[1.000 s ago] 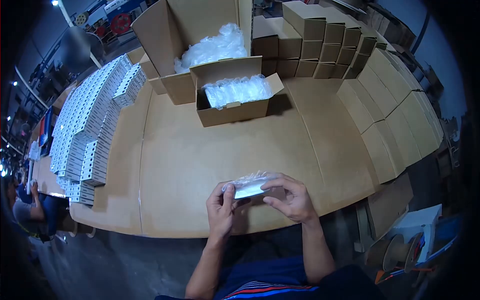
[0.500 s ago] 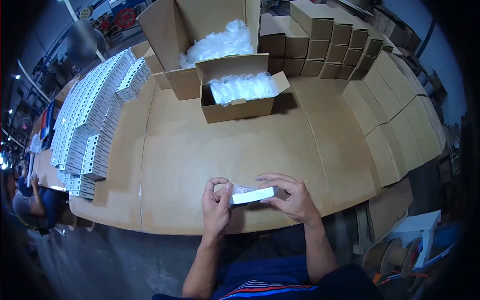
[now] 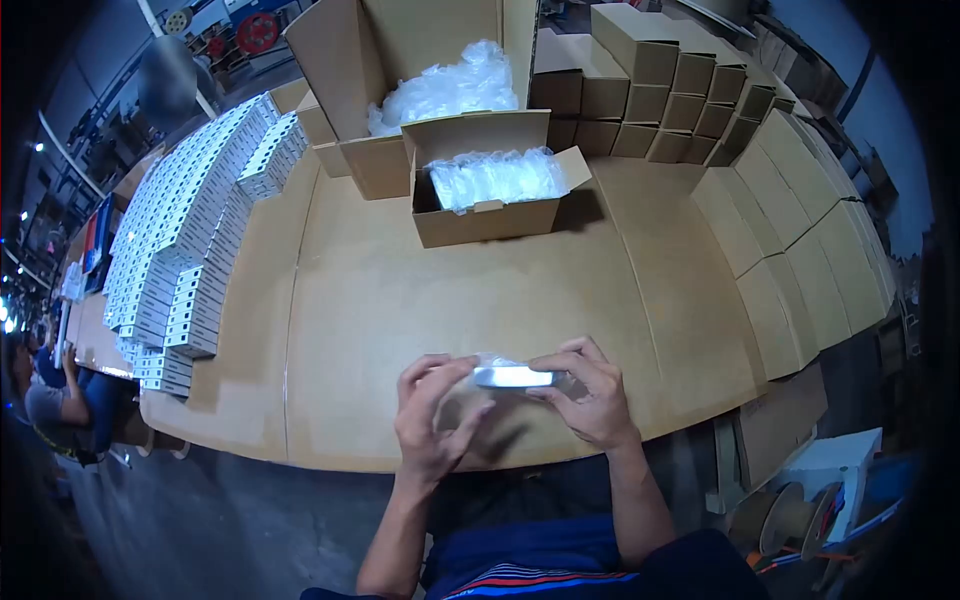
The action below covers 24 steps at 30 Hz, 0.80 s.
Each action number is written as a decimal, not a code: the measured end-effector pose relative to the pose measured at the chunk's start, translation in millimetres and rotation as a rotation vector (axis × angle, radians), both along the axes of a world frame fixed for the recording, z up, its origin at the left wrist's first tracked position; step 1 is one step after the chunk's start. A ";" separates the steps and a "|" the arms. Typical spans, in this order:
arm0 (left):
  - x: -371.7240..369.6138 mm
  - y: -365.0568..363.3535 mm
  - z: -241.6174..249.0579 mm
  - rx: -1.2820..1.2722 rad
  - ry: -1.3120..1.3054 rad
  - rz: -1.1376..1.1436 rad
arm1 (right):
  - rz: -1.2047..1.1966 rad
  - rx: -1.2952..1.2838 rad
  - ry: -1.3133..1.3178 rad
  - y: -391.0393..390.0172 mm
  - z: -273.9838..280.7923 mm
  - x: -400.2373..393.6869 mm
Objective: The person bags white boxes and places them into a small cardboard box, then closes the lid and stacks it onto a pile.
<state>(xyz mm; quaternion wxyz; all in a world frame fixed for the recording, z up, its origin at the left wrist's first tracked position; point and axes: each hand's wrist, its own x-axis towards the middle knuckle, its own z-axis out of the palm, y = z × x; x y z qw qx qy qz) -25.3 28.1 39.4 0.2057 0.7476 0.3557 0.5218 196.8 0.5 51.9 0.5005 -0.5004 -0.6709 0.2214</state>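
Both hands hold one small white box (image 3: 513,376) just above the near edge of the cardboard-topped table (image 3: 400,290): the right hand (image 3: 590,395) pinches its right end, while the left hand (image 3: 432,420) cups its left end with the fingers now looser and blurred. Compared with a second ago, the crinkled clear wrap that stood up over the box has almost vanished and the box lies flatter, edge-on, suggesting the bagged part is nearly tucked inside. The open carton (image 3: 485,190) of bagged pieces sits well beyond.

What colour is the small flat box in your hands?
White, seen in the head view: small flat box, partly in clear plastic.
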 end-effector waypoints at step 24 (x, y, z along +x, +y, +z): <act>-23.9 146.8 21.4 -0.135 0.212 0.073 | -0.164 -0.020 -0.056 88.3 53.6 -7.8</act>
